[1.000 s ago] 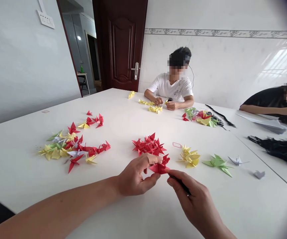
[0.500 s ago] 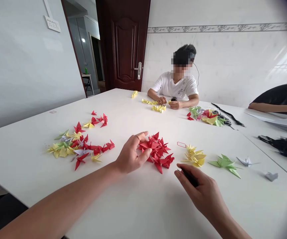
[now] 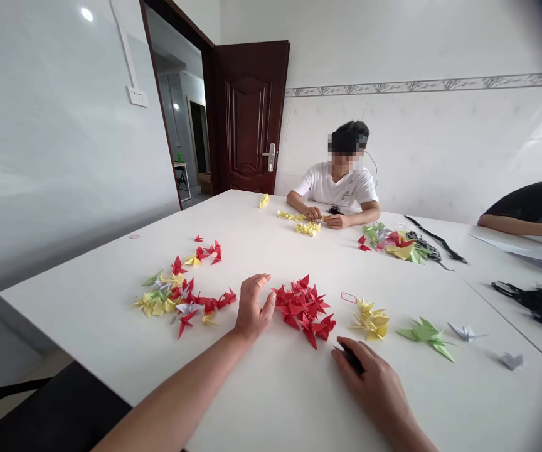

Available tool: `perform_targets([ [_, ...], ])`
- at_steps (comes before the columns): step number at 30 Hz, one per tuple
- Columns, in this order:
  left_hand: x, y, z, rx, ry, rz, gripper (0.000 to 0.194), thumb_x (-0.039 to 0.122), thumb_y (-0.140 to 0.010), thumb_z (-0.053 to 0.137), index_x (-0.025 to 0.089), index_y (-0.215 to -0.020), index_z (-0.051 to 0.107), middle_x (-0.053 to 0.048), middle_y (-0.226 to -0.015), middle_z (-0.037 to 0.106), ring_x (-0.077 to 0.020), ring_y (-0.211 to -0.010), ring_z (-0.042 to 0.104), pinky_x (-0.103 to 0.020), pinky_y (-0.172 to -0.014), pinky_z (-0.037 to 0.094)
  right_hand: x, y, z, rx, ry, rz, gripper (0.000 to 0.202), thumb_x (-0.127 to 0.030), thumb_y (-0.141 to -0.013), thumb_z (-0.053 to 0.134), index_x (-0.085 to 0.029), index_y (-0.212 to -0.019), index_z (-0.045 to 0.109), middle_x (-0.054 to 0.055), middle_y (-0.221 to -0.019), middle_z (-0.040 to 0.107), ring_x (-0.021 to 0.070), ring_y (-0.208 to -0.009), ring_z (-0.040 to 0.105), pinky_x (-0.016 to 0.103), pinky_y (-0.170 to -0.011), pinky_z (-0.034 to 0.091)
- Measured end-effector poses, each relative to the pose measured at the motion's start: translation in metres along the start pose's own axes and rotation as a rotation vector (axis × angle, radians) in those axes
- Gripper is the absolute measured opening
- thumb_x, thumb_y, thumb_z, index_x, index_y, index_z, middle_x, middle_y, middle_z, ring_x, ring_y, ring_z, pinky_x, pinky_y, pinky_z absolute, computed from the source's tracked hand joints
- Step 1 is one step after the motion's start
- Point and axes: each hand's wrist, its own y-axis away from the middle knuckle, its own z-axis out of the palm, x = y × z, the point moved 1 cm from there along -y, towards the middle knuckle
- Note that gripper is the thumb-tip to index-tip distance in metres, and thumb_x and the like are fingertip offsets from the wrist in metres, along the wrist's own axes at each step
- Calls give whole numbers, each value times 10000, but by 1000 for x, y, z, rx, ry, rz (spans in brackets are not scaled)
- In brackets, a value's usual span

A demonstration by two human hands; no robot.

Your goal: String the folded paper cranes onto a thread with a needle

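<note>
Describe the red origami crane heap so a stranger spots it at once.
On the big white table, find the camera wearer's left hand. Immediately to its right lies the red origami crane heap: every visible crane is red, unlike the multicoloured pile on that hand's other side.

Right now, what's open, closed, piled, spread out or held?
Dark brown panelled door: open
Red folded-paper birds: heaped
Yellow folded-paper birds right of them: clustered
Mixed-colour folded-paper birds on the left: loosely spread
Black stringy bundle: lying loose
Slim black tool: held
Left hand: open, holding nothing
Right hand: closed around the tool
</note>
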Motion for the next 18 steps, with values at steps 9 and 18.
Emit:
perform_targets([
  [9,-7,1,-1,-36,-57,-48,238,153,-828,478,187,-1057,532,-105,-1094,538,-223,-1092,494,-412,-900,466,-2,2,8,96,64,-142,310,-413,-896,380,-221,-1015,592,35,-847,650,148,-727,634,235,-628,492],
  [18,-15,3,-5,-115,6,-156,177,168,-818,467,202,-963,563,-99,-1081,546,-219,-1071,526,-391,-824,516,14,-1,26,123,-4,-126,336,-435,-877,384,-231,-991,625,28,-817,648,138,-692,631,211,-603,474],
])
